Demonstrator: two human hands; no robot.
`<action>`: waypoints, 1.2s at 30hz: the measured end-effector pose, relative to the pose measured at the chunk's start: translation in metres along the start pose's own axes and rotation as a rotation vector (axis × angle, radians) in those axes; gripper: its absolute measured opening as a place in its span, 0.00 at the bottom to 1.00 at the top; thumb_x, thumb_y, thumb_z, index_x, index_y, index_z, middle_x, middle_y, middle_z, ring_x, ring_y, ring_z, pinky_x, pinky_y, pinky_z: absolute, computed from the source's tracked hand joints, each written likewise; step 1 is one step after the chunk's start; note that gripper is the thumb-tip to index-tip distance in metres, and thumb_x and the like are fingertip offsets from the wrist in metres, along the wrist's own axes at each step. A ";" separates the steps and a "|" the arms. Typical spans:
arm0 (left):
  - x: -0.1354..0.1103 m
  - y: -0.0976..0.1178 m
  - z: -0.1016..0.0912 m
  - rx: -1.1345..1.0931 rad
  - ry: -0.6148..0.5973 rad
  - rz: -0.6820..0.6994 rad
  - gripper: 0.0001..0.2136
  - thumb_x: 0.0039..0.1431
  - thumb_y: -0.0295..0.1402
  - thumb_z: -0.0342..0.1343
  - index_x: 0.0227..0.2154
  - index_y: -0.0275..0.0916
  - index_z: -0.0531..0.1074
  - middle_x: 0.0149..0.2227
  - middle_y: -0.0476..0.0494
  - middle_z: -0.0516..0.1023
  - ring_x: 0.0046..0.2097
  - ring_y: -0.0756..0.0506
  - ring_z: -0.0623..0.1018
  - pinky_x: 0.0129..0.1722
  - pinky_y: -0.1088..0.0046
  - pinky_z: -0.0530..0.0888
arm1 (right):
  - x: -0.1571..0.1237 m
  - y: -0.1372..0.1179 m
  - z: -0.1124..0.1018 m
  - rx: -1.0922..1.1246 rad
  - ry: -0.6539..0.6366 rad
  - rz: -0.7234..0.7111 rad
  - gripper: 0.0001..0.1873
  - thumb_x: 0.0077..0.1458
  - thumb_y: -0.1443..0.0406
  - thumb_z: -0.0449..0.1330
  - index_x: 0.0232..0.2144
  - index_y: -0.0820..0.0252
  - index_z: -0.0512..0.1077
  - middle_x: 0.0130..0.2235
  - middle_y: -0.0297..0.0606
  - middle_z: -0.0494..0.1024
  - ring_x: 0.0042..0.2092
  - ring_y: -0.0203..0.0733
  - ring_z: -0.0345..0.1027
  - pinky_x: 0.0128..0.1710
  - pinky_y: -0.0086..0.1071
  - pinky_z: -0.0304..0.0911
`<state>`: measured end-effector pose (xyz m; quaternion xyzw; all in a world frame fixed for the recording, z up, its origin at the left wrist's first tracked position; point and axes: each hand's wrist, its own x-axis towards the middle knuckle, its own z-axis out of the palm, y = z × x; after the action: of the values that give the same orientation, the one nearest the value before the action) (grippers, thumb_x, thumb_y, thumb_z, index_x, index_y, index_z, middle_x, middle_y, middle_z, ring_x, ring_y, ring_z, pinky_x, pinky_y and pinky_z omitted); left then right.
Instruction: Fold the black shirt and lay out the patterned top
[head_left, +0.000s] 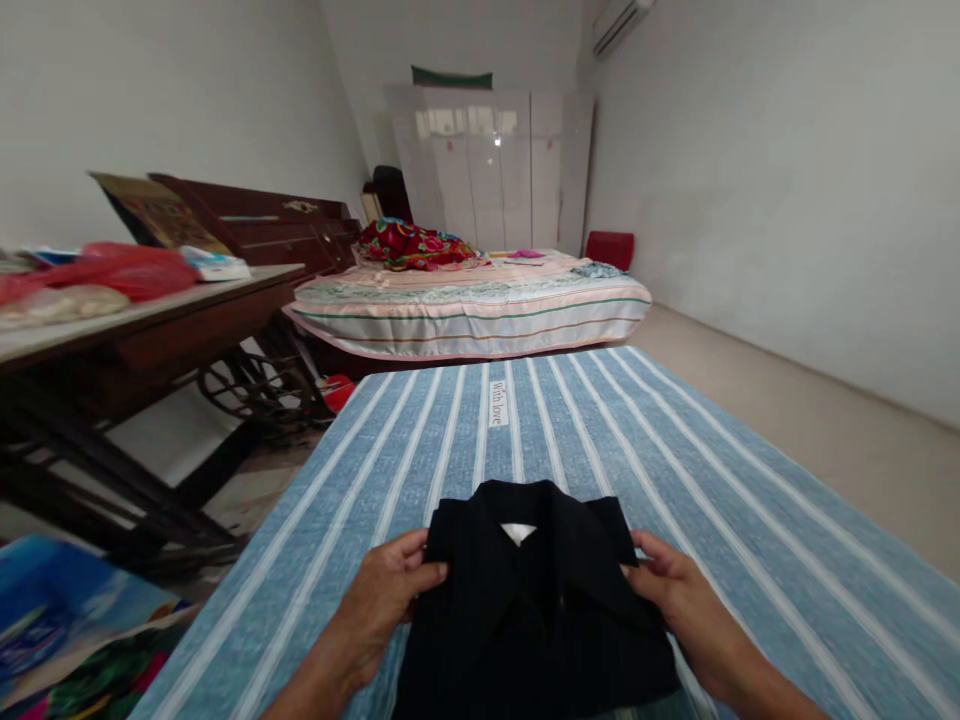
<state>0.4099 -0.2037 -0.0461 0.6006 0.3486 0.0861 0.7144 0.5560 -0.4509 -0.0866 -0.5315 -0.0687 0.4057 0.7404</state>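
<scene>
A folded black collared shirt lies at the near end of the table, its collar pointing away from me and a white label showing inside the neck. My left hand pinches the shirt's left edge near the shoulder between thumb and fingers. On the opposite side, my right hand grips the right edge in the same way. Beneath is a blue tablecloth with white stripes and a printed "With love" patch. The shirt's lower end runs to the bottom of the view.
Beyond the table stands a bed with a red floral blanket. To the left is a sewing-machine table holding a red plastic bag. A blue package sits low at left. Bare floor runs along the right wall.
</scene>
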 end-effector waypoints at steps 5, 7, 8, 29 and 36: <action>0.047 0.023 0.035 0.038 -0.022 0.054 0.22 0.34 0.32 0.64 0.39 0.38 0.74 0.32 0.45 0.81 0.31 0.44 0.78 0.28 0.73 0.71 | 0.040 -0.044 -0.025 -0.090 0.058 -0.108 0.18 0.39 0.65 0.66 0.37 0.59 0.72 0.27 0.32 0.78 0.28 0.40 0.72 0.29 0.29 0.61; 0.071 0.034 0.055 0.051 -0.028 0.076 0.21 0.35 0.30 0.62 0.38 0.38 0.74 0.31 0.46 0.80 0.29 0.46 0.78 0.25 0.75 0.69 | 0.062 -0.067 -0.039 -0.155 0.092 -0.141 0.18 0.38 0.65 0.65 0.36 0.59 0.72 0.26 0.32 0.78 0.27 0.39 0.71 0.28 0.29 0.61; 0.084 0.039 0.066 0.057 -0.024 0.092 0.20 0.35 0.30 0.61 0.38 0.38 0.74 0.30 0.47 0.80 0.29 0.46 0.77 0.23 0.77 0.68 | 0.074 -0.078 -0.047 -0.194 0.113 -0.153 0.18 0.37 0.65 0.64 0.36 0.59 0.72 0.26 0.32 0.78 0.27 0.40 0.71 0.28 0.29 0.61; 0.323 0.087 0.256 0.090 0.030 0.339 0.09 0.35 0.24 0.57 0.25 0.37 0.72 0.19 0.53 0.71 0.22 0.50 0.72 0.21 0.77 0.67 | 0.285 -0.232 -0.193 -0.630 0.563 -0.127 0.14 0.59 0.60 0.56 0.45 0.62 0.68 0.44 0.39 0.72 0.40 0.40 0.69 0.37 0.37 0.68; 0.351 0.081 0.273 0.108 0.032 0.326 0.10 0.35 0.22 0.57 0.27 0.36 0.71 0.21 0.51 0.72 0.24 0.48 0.74 0.24 0.74 0.70 | 0.308 -0.242 -0.205 -0.721 0.605 -0.110 0.15 0.60 0.60 0.56 0.46 0.62 0.67 0.46 0.40 0.71 0.42 0.41 0.69 0.39 0.39 0.68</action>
<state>0.8582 -0.2097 -0.1002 0.6853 0.2620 0.1915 0.6520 0.9962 -0.4191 -0.0715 -0.8445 -0.0142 0.1431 0.5159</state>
